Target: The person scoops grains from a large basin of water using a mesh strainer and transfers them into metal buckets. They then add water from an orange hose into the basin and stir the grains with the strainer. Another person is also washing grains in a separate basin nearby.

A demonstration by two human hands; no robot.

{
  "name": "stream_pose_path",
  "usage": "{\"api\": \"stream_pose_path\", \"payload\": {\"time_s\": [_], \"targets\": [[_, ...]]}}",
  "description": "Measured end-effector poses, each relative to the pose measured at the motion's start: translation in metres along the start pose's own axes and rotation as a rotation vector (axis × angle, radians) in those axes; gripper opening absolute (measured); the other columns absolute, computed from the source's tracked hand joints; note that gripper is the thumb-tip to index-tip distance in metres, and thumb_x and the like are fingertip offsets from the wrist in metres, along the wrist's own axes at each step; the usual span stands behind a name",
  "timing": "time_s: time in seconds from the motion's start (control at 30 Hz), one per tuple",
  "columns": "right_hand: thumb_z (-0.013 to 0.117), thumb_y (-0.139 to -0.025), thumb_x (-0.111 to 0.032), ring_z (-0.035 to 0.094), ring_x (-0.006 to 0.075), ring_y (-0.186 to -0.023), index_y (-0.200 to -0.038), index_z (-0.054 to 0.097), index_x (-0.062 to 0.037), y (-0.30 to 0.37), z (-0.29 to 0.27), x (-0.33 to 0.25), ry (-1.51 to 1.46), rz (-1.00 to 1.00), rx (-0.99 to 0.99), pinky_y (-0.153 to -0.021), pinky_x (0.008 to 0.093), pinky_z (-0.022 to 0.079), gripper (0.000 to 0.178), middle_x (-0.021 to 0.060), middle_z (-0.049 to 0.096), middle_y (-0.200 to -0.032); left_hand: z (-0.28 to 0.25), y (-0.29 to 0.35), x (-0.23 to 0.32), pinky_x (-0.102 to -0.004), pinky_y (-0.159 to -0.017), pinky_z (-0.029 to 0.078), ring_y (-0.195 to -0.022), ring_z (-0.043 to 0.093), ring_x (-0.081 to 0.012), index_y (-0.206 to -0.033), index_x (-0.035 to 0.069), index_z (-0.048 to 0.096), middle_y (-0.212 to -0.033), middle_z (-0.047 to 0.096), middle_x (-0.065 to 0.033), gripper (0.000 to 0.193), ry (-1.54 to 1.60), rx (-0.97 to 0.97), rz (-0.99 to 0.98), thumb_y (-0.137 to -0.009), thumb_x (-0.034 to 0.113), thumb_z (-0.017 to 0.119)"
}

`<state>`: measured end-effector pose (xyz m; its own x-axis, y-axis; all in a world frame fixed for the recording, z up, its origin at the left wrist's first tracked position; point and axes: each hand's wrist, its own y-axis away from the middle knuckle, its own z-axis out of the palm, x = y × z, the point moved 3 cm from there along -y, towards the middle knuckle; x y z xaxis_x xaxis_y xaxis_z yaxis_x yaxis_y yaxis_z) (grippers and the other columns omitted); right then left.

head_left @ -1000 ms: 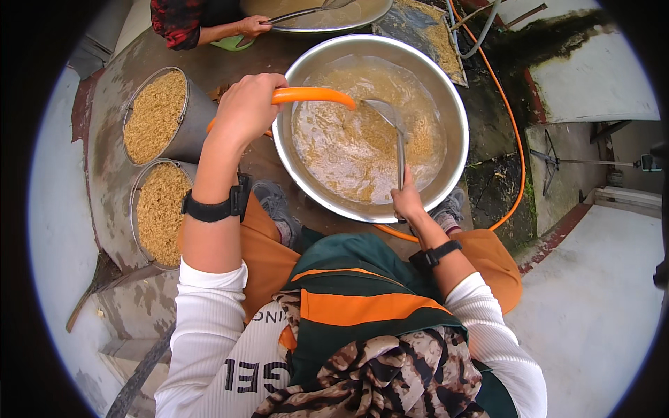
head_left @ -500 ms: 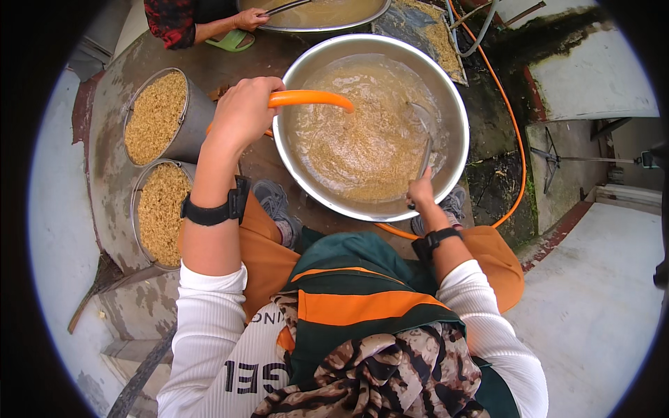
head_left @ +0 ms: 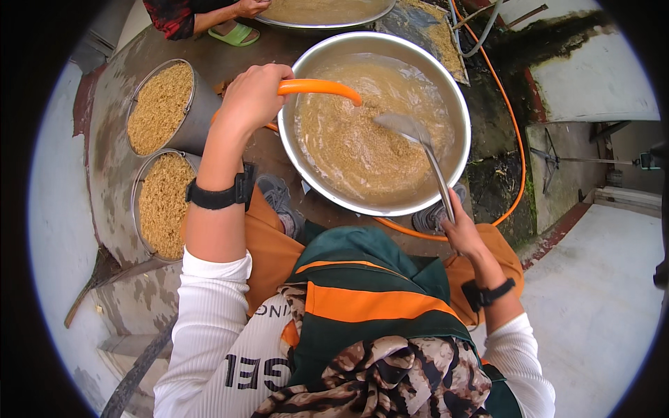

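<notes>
A large metal basin (head_left: 454, 104) sits on the ground in front of me, holding brown grain under murky water. My left hand (head_left: 252, 96) grips an orange hose (head_left: 317, 88) at the basin's left rim, its end pointing over the water. My right hand (head_left: 461, 231) holds the long handle of a metal ladle (head_left: 412, 132) at the near right rim. The ladle's bowl rests in the grain near the basin's middle.
Two metal pots (head_left: 159, 108) (head_left: 160, 203) full of dry brown grain stand at the left. Another person's arm and green sandal (head_left: 235, 35) are at the top beside a second basin (head_left: 324, 12). The orange hose loops around the right side (head_left: 519, 167). My shoes sit under the basin's near edge.
The ladle has swung from the basin's right side toward its middle, stirring the grain. My right hand shifted a little right along the near rim. My left hand and the hose stayed put.
</notes>
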<state>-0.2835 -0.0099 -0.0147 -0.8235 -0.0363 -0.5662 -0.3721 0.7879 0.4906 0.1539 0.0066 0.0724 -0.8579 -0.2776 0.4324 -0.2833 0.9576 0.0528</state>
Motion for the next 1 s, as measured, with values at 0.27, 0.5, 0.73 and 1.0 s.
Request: {"api": "stream_pose_path", "payload": {"time_s": [0.27,0.5,0.73,1.0], "targets": [[0.053,-0.08,-0.006,0.062,0.0407,-0.087,-0.146,0.016,-0.0146,-0.014,0.068,0.025,0.07,0.041,-0.029,-0.076,0.0423,0.05,0.076,0.0292,0.061,-0.102,0.0,0.0,0.0,-0.0419,-0.077,0.048,-0.086,0.063,-0.0333,-0.097,0.009,0.067,-0.087,0.067,-0.014,0.023,0.01,0.019,-0.007,-0.075,0.006,0.063],[0.053,-0.079,-0.006,0.058,0.0449,-0.095,-0.145,0.017,-0.0132,-0.085,0.095,0.04,0.055,-0.02,0.172,-0.082,0.0467,0.046,0.076,0.0307,0.059,-0.104,0.001,-0.003,0.0,-0.0411,-0.076,0.048,-0.083,0.063,-0.0327,-0.097,0.009,0.067,-0.083,0.066,-0.0141,0.023,0.002,0.0,0.005,-0.075,0.005,0.063],[0.05,-0.078,-0.005,0.061,0.0448,-0.086,-0.145,0.021,-0.0115,-0.161,0.081,0.01,0.032,0.046,0.222,-0.076,0.0479,0.047,0.073,0.0314,0.06,-0.097,0.001,-0.003,-0.001,-0.0407,-0.073,0.048,-0.08,0.063,-0.0325,-0.094,0.007,0.067,-0.08,0.066,-0.0145,0.02,-0.01,-0.002,0.007,-0.074,0.006,0.064],[0.046,-0.078,-0.001,0.061,0.0444,-0.086,-0.146,0.02,-0.0145,-0.21,0.07,-0.018,0.154,0.073,0.086,-0.076,0.048,0.047,0.074,0.0319,0.06,-0.095,0.002,-0.005,0.0,-0.0398,-0.071,0.047,-0.079,0.061,-0.0343,-0.092,0.002,0.064,-0.08,0.064,-0.017,0.02,-0.043,-0.053,-0.012,-0.073,0.006,0.068]]}}
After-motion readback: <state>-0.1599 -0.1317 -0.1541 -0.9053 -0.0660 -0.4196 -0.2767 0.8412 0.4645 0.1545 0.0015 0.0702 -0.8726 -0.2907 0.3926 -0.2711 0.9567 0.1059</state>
